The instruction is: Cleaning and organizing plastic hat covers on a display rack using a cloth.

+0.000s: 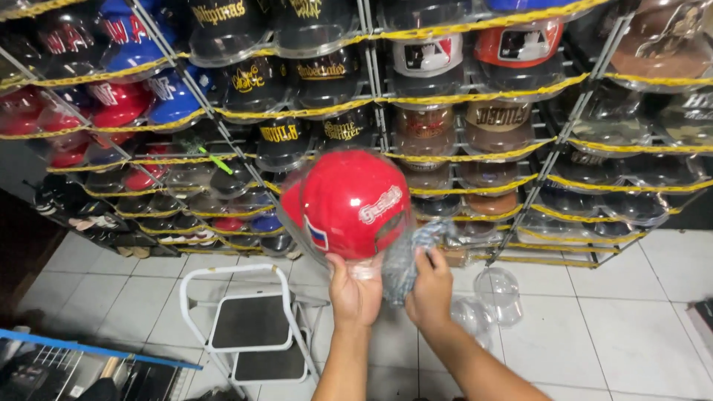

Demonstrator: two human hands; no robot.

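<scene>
Red cap (355,200) in its clear plastic shell sits raised in front of the wire rack, gripped from below by the left hand (353,291), whose fingers close around the shell's lower edge so the cap's crown and side embroidery face the camera; the right hand (431,288) is clenched on a crumpled greyish cloth (413,252) pressed against the shell's right side, a hold that suits wiping the plastic while the other hand steadies it; both forearms rise from the bottom edge of the view; just beyond the right hand, two empty clear shells (496,295) lie on the white tiled floor (616,327); a white step stool (251,327) stands on the floor to the left; behind everything, the wire rack (475,96) with yellow-edged shelves carries rows of caps in similar shells, each covered against dust and turned front-outward for display.
</scene>
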